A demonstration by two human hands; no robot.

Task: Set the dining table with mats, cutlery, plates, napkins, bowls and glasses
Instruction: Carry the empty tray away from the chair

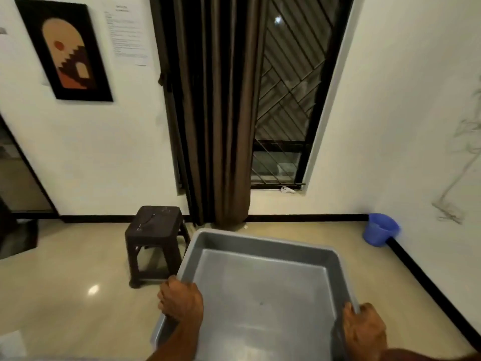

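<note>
Gripping the grey rectangular plastic tub (263,290) by its side rims, the left hand (181,303) and right hand (363,327) curl their fingers over the edges. It hangs above the floor, apparently empty, near a dark plastic stool (156,238). No dining table is visible. A loose grip could tip the tub.

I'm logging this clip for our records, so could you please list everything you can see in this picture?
tub: one, grey, empty, carried in front
stool: one, dark brown, on floor left of tub
bucket: one, blue, right corner
curtain: one, brown, over window's left part
window: one, dark frame, grilled
picture: one, black-framed, left wall
paper sheet: one, white, beside picture
left hand: grips tub's left rim
right hand: grips tub's right rim
</note>
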